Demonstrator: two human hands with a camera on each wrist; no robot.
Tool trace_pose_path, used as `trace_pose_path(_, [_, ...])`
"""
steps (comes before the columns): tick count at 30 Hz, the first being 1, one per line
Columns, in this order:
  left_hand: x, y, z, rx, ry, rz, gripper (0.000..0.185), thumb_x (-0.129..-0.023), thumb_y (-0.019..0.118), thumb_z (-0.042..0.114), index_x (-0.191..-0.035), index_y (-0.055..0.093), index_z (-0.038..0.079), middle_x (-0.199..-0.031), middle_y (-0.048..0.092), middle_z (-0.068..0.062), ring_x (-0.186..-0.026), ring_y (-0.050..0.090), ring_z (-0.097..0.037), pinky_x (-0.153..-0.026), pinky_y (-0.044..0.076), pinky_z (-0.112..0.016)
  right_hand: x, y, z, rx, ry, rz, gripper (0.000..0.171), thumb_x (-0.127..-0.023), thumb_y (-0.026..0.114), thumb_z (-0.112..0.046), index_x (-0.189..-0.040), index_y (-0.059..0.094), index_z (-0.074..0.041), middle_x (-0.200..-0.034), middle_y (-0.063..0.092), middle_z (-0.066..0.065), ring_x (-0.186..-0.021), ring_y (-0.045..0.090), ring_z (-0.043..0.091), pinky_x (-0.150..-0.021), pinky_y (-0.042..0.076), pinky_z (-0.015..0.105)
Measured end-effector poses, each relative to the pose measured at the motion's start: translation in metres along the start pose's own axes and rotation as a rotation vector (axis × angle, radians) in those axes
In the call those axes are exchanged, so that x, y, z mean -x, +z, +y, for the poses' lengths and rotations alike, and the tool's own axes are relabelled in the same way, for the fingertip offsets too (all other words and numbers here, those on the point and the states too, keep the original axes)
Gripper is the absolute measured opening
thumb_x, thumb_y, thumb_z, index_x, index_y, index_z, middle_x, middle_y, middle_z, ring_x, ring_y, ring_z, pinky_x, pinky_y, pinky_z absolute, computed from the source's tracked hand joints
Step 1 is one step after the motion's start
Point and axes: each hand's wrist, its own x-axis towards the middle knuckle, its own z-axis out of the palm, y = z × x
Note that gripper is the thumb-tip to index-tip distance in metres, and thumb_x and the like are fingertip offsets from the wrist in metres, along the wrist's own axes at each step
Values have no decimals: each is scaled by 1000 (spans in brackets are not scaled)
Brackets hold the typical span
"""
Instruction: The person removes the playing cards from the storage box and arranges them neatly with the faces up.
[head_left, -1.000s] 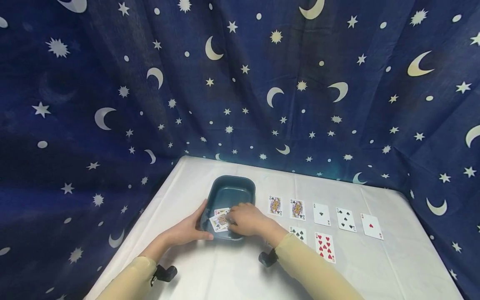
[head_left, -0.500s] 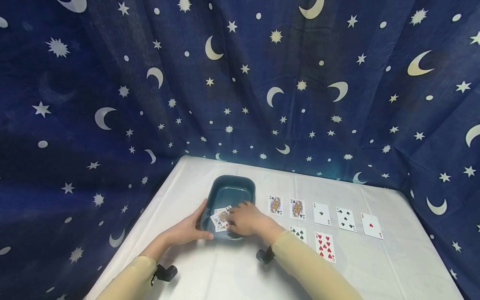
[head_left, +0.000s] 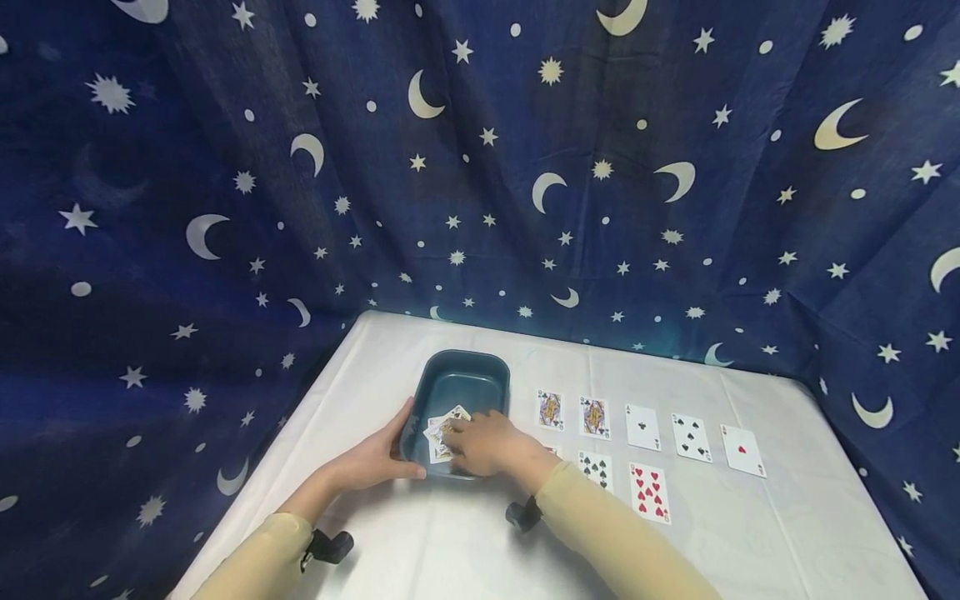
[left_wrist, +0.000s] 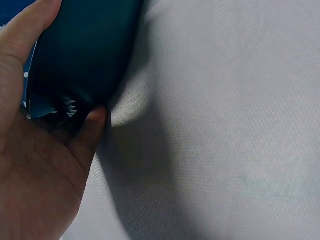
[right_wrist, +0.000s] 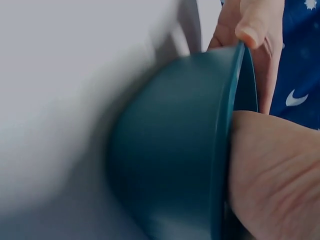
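Observation:
A dark teal rectangular tub (head_left: pixel 463 390) stands on the white-covered table. My left hand (head_left: pixel 366 458) grips its near left corner, fingers along the left side and thumb at the front wall. In the right wrist view that thumb (right_wrist: pixel 250 31) lies at the tub's rim. Several loose playing cards (head_left: pixel 442 429), face cards on top, lie fanned in the near end of the tub. Over their right edge is my right hand (head_left: pixel 489 442), its fingers bent down onto them; I cannot tell whether it pinches one. The right wrist view shows this hand (right_wrist: pixel 275 172) reaching inside the tub, fingertips hidden.
Right of the tub, playing cards lie face up in two rows. The back row has two queens (head_left: pixel 550 410), an ace of clubs (head_left: pixel 642 427), a spade card (head_left: pixel 691 437) and a red ace (head_left: pixel 742 450). Nearer lie a spade card (head_left: pixel 595 469) and a heart card (head_left: pixel 649 493).
In the tub, the cards have turned and shifted slightly right under my right fingers, which have spread over them. The left hand and tub have stayed in place.

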Motion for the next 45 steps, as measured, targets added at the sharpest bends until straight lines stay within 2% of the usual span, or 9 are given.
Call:
trace_pose_path(8, [1,-2,1,0,8,-6,124,-83,87,33,-165,-4,15,-171,1,-10,-155,11,-33,-121,24,-48,-2,2,2,-57,-11,66,51,-104,52,-47,-152,51,-33,-153,50,-2,-139,48,29,-115,37,52])
trace_pose_path(14, [0,-2,1,-2,12,-3,123,-84,87,32,-165,-4,14,-171,0,-9,-155,11,-32,-121,24,-48,0,-4,0,-37,4,-12,49,-103,52,-49,-150,53,-37,-159,44,-5,-143,43,29,-118,34,50])
trace_pose_path(21, [1,-2,1,-5,15,-2,124,-83,87,33,-165,-4,13,-171,2,-11,-154,13,-33,-120,27,-48,-1,-4,6,-70,-38,-34,51,-97,61,-27,-147,57,-35,-158,45,-7,-145,42,20,-122,27,51])
trace_pose_path(24, [1,-2,1,-8,12,1,124,-83,87,34,-165,-4,13,-171,2,-10,-155,12,-33,-121,25,-49,-4,-1,8,-108,20,57,57,-92,69,-42,-146,59,-24,-152,53,1,-142,46,24,-121,29,53])
trace_pose_path(27, [0,-2,0,-16,14,5,124,-83,87,34,-165,-4,13,-171,1,-9,-155,11,-32,-122,23,-49,-8,3,9,-120,132,157,81,-82,75,-63,-141,61,-10,-143,59,11,-137,50,31,-119,32,53])
trace_pose_path(30, [0,-1,-2,-18,15,8,124,-83,87,34,-165,-4,13,-171,1,-9,-155,11,-32,-122,23,-49,-11,5,8,-107,217,186,95,-76,74,-74,-137,61,-2,-136,62,14,-132,53,34,-119,32,51])
trace_pose_path(34, [0,0,-2,-12,18,6,124,-83,87,33,-165,-4,13,-171,1,-9,-155,10,-32,-121,24,-48,-14,6,6,-77,243,159,101,-75,70,-79,-138,61,-2,-134,62,13,-130,53,33,-119,31,52])
trace_pose_path(40, [1,-1,1,5,7,-7,124,-83,87,33,-165,-4,14,-171,0,-10,-155,11,-34,-121,26,-49,-17,7,9,-78,217,128,96,-76,71,-77,-147,57,-14,-144,57,11,-135,48,33,-119,29,56])
trace_pose_path(45, [1,-1,1,10,8,-9,125,-83,87,34,-165,-4,14,-172,-1,-9,-155,9,-33,-121,25,-48,-19,6,16,-73,185,106,109,-66,78,-76,-150,53,-11,-147,55,11,-137,47,33,-121,27,55])
